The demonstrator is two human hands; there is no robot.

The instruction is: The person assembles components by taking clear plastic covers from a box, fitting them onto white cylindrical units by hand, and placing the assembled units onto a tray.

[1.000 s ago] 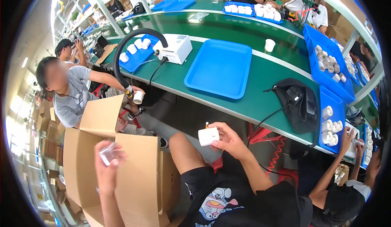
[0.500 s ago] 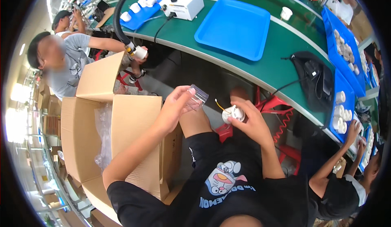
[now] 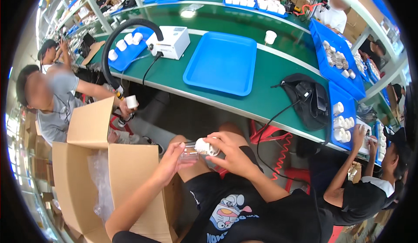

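Observation:
Above my lap, my left hand [image 3: 171, 159] is closed round a clear plastic cylinder [image 3: 189, 152] lying on its side. My right hand [image 3: 231, 152] grips a white round plastic fitting [image 3: 204, 146] between thumb and fingers. The fitting sits right against the cylinder's right end; whether it is partly inside I cannot tell. The wire seen on the fitting earlier does not show clearly now. Just left of my left forearm stands an open cardboard box [image 3: 133, 169] with clear plastic bagging [image 3: 102, 186] in it.
Ahead runs a green workbench [image 3: 272, 73] with a blue tray [image 3: 220, 64], a white machine with a black hose [image 3: 174, 43], a black bag [image 3: 305, 101] and a lone white part [image 3: 270, 37]. Blue bins [image 3: 337, 64] stand at right. Co-workers sit left and right; red stools [image 3: 266, 132] are under the bench.
My hands have come together, bringing the white fitting to the clear cylinder's end. My view has tilted up, showing more of the bench's far side.

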